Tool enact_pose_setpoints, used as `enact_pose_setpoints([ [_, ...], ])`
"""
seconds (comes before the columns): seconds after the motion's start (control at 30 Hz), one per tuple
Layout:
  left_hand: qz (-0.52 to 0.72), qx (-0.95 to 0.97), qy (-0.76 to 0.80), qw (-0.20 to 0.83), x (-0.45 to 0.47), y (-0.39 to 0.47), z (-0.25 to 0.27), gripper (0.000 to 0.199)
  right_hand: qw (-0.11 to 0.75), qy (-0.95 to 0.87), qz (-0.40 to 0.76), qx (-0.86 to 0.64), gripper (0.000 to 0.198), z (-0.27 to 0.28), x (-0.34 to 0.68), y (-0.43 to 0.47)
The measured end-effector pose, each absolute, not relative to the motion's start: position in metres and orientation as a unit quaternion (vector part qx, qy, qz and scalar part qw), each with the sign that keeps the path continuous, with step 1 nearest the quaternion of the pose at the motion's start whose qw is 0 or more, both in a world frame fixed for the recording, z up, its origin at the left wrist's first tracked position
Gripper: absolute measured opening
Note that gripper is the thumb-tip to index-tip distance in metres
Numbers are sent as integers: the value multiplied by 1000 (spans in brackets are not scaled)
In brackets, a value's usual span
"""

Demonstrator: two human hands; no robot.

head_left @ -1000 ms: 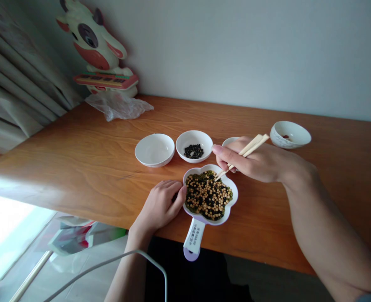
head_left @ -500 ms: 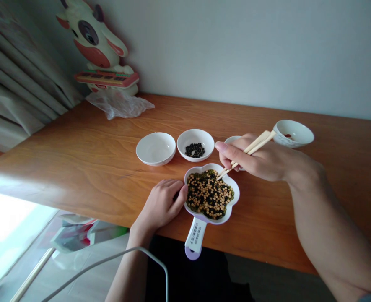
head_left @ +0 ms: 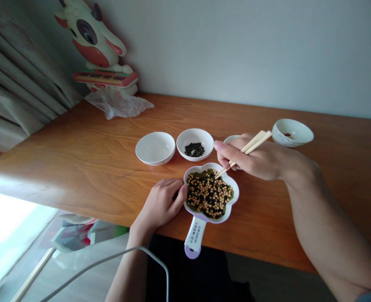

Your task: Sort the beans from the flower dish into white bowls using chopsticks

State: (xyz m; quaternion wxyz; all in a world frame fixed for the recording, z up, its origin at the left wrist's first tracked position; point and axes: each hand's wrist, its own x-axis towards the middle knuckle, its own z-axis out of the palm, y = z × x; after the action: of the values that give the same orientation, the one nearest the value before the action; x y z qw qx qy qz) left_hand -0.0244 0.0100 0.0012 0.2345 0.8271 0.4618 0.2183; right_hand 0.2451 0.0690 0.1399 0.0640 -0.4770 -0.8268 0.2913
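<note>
meanwhile, the right hand (head_left: 263,161) gripped wooden chopsticks (head_left: 260,141), tips down among mixed beans (head_left: 208,195) in the flower-shaped dish (head_left: 235,192) near the table's (head_left: 94,167) front edge. the left hand (head_left: 164,202), half curled, touched the rim; whether it gripped, i could not tell. the right hand blocked most of a small bowl (head_left: 231,139). beyond the dish stood a white bowl (head_left: 155,147) and a bowl of black beans (head_left: 195,136). a cable (head_left: 138,248) crossed before the left forearm; a plastic bag (head_left: 119,107) lay by the cow toy (head_left: 92,52).
</note>
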Motion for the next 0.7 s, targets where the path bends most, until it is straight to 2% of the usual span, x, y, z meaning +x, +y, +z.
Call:
enact_pose_setpoints([
  [0.4,217,827,463,234,-25,10,1,37,83,-836,290,-458,65,137,246,71],
  [0.57,218,829,462,227,-25,10,0,37,124,-839,283,-447,66,145,253,69],
  [0.7,216,828,463,231,-25,10,-1,37,191,-823,251,-472,65,162,273,62],
])
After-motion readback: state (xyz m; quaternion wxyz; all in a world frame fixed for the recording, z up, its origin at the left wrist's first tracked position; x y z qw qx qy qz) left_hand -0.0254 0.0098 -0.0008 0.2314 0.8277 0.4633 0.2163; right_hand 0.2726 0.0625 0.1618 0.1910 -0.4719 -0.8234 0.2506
